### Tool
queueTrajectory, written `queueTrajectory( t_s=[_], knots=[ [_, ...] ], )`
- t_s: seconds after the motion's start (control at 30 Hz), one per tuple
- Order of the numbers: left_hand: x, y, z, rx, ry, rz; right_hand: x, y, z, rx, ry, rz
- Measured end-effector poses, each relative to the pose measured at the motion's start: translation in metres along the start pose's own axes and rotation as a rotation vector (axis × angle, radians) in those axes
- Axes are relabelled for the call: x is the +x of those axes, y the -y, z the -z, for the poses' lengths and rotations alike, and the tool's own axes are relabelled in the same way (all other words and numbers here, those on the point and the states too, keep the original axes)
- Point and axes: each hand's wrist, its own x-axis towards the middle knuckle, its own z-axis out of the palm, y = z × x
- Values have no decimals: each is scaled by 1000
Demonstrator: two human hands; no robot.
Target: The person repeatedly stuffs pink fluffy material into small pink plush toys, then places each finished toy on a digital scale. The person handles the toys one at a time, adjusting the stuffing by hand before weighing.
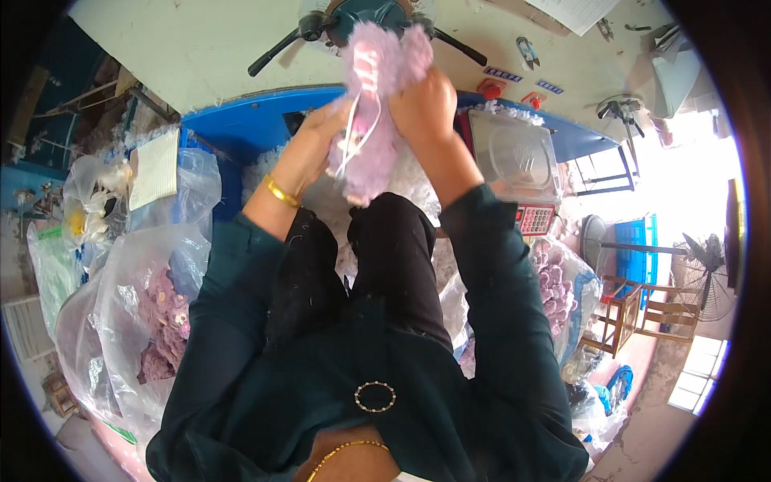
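Note:
A fluffy pinkish-purple plush toy (381,165) hangs upright between my hands, above my knees. Down its front runs a paler strip with white lacing, and a loose white cord (351,136) dangles from it. My left hand (320,138), a gold bangle at its wrist, is closed on the toy's left side, its fingertips partly hidden. On the other side my right hand (426,103) is curled into the fur near the top. Right behind the toy's upper end is a dark round machine head (369,14) with two black lever handles; whether they touch is hidden.
A pale table with a blue front edge (241,108) spans the far side. Small snips (528,53) and red buttons (491,88) are on it. White stuffing lies beneath. A plastic bag of plush pieces (165,321) stands left, another (554,281) right, near a keypad box (535,218).

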Motion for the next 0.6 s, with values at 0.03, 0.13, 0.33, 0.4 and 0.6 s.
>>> queueTrajectory(
  t_s=[0.03,0.13,0.33,0.4,0.6],
  knots=[
    [-10,2,-2,15,25,-8,-6,3,11,151,-45,6],
    [-22,11,5,103,68,-7,-14,15,31,383,-19,-59],
    [-33,14,-6,947,0,-423,-52,-23,35,1125,338,-261],
    [-30,12,-15,1386,-118,-882,-52,-17,53,1146,315,15],
    [-36,19,-55,1596,-344,-695,-11,37,23,1141,-121,-672]
  ],
)
